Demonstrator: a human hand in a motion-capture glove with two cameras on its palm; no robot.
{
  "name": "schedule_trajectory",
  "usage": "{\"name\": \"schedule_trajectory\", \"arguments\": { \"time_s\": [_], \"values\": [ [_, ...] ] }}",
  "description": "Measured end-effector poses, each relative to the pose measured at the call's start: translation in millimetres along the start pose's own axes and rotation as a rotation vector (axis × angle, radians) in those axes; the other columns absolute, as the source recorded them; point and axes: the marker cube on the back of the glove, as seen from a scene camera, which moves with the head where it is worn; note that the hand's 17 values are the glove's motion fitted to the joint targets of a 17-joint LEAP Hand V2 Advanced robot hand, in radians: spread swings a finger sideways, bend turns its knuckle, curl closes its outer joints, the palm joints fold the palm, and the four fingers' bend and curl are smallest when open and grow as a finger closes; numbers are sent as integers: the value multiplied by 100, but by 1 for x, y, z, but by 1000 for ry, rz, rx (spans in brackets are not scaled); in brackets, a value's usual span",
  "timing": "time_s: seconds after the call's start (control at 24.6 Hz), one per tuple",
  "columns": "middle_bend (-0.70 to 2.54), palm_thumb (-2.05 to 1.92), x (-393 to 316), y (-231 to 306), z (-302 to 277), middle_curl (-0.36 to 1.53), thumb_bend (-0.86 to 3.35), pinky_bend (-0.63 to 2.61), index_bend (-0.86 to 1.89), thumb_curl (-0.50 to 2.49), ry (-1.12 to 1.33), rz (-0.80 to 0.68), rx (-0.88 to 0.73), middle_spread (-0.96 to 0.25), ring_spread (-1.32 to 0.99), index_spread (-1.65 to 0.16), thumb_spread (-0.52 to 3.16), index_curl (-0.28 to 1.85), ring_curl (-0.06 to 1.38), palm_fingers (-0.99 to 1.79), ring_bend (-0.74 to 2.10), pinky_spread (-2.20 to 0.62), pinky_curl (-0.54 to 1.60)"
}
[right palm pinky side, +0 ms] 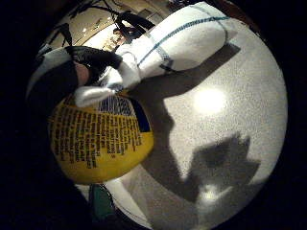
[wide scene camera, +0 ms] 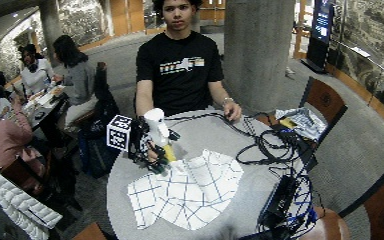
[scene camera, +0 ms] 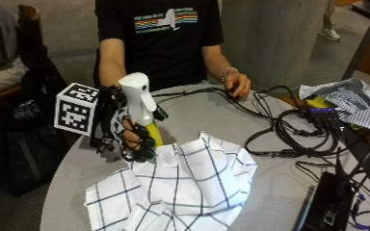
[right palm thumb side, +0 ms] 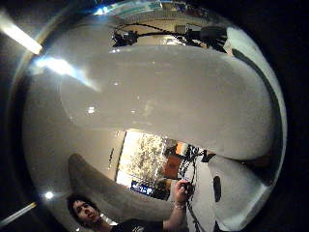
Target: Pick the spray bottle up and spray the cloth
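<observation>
1. Standing upright just beside the cloth's near edge, the spray bottle is lifted off the bench, with the gloved right hand's fingers wrapped around its neck and yellow body; the nozzle faces over the cloth.
2. Spray could overshoot the cloth onto the cables beyond it if the nozzle stays this level.
3. The bare hand rests on the bench far from the cloth.
4. Round grey bench, striped fabric at its far side, concrete pillar behind.

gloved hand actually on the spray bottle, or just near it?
Touching. In the outside view the gloved right hand has its fingers curled around the spray bottle, holding it upright beside the cloth.
</observation>
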Motion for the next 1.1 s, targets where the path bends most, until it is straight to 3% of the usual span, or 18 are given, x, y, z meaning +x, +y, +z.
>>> {"name": "schedule_trajectory", "arguments": {
  "time_s": [0.37, 1.1],
  "values": [
    [32, 97, -30, -4, -29, 43, 2, 40, 23, 50, 78, -34, 13, -3, -3, -19, 68, 33, 35, 108, 42, 13, 32],
    [29, 98, -64, -16, -64, 44, -3, 26, 18, 58, 439, 183, -233, -5, -4, -18, 58, 41, 36, 112, 39, 13, 32]
  ]
}}
